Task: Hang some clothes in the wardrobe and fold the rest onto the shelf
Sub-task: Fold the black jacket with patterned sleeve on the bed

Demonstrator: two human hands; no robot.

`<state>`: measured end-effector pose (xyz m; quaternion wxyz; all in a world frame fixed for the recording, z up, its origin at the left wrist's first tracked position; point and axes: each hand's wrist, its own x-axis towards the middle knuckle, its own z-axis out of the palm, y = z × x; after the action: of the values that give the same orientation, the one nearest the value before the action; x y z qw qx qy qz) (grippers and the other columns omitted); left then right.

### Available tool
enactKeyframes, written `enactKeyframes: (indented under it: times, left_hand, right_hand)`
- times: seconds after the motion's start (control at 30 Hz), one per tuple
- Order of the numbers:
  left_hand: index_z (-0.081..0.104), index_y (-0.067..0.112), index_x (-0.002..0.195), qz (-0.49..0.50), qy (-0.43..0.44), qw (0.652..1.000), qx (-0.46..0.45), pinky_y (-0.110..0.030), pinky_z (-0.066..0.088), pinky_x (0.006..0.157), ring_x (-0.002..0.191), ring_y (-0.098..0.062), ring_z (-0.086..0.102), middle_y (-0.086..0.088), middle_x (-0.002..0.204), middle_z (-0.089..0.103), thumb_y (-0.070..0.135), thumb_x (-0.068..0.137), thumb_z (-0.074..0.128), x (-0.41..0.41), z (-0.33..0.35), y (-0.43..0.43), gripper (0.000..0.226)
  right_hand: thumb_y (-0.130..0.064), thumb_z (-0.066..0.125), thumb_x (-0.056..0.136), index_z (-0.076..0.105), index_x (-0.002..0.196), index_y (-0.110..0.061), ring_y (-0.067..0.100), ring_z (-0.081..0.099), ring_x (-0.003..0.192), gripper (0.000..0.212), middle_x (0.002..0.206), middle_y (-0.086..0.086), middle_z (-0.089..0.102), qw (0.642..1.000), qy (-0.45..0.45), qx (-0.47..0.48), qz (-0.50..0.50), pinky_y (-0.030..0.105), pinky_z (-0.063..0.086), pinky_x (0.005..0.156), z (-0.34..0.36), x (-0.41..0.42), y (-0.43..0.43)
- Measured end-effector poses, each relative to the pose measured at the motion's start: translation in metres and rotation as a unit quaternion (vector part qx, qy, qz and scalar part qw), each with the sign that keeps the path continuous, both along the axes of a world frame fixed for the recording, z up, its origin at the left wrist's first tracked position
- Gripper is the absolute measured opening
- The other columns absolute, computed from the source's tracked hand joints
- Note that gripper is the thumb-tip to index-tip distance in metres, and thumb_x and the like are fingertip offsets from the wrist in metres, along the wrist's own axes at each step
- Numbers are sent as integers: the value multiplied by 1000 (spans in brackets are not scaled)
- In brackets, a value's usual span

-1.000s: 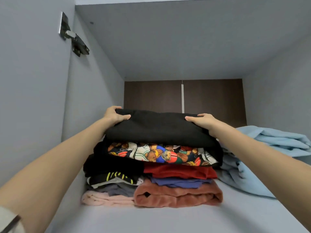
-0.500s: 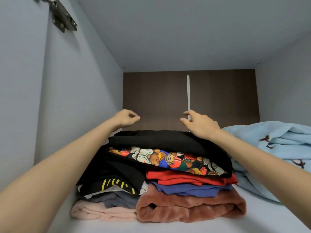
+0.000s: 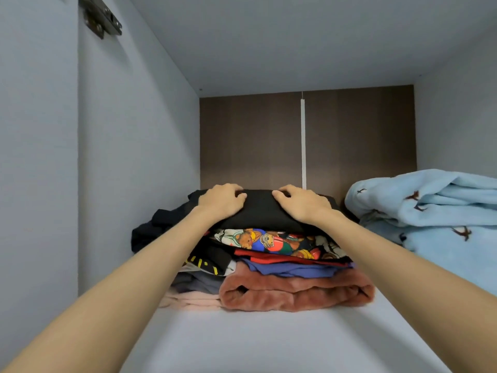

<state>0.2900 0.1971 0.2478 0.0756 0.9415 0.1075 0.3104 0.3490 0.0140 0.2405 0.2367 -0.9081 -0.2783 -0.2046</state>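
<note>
A folded black garment (image 3: pixel 259 211) lies on top of a clothes stack on the wardrobe shelf (image 3: pixel 269 343). My left hand (image 3: pixel 220 201) rests on its left part and my right hand (image 3: pixel 301 203) on its right part, both palms down with fingers bent over the cloth. Under it lie a bear-print garment (image 3: pixel 269 242), a red one (image 3: pixel 282 258), a blue one (image 3: pixel 290 269) and a rust fleece (image 3: pixel 295 294).
A second pile stands to the left: black cloth with yellow marks (image 3: pixel 209 261), grey (image 3: pixel 196 282), pink (image 3: pixel 191 301). A light blue blanket (image 3: pixel 430 211) fills the right side. A door hinge (image 3: pixel 100 17) sits on the left wall. Bare shelf lies in front.
One second ago both hands set the black garment on the stack, then they lifted off it. Now both have come back down onto its top.
</note>
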Motion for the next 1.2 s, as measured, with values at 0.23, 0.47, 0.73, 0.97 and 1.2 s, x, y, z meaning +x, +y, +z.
enactKeyframes:
  times: [0.23, 0.47, 0.73, 0.97, 1.2]
  left_hand:
    - [47, 26, 141, -95, -140, 978, -123, -36, 37, 108, 128, -21, 50, -4, 137, 56, 25, 99, 47, -63, 3, -39, 42]
    - [44, 30, 143, -100, -178, 972, -117, -33, 36, 102, 129, -22, 48, -1, 142, 51, 26, 100, 45, -148, -27, -114, 44]
    - [44, 26, 143, -84, -195, 971, -110, -20, 32, 94, 121, -12, 49, 5, 142, 49, 19, 98, 48, -270, -104, -188, 46]
    - [44, 25, 144, -34, -181, 975, -125, -18, 27, 103, 135, -12, 38, 5, 146, 46, 15, 97, 49, -382, -160, -208, 48]
    - [42, 28, 142, 32, -217, 970, -103, -30, 35, 105, 129, -14, 44, 5, 143, 47, 19, 98, 48, -480, -178, -193, 46]
  right_hand:
    - [-40, 50, 97, 54, 132, -29, 22, 55, 120, 37, 129, -2, 62, 988, -49, 138, 47, 37, 43, 100, 3, -46, -69]
    - [-30, 55, 94, 58, 126, -27, 18, 58, 114, 33, 121, -2, 66, 983, -45, 154, 93, 41, 47, 99, -20, -121, -139]
    - [-25, 56, 94, 61, 123, -23, 17, 59, 111, 29, 123, 0, 65, 978, 7, 154, 139, 40, 49, 96, -84, -212, -202]
    - [-21, 58, 93, 63, 119, -22, 10, 57, 109, 26, 122, -4, 64, 968, 33, 150, 196, 29, 45, 93, -114, -284, -216]
    - [-17, 59, 93, 64, 118, -21, 7, 58, 109, 25, 120, -9, 65, 949, 31, 160, 269, 23, 45, 91, -126, -364, -176]
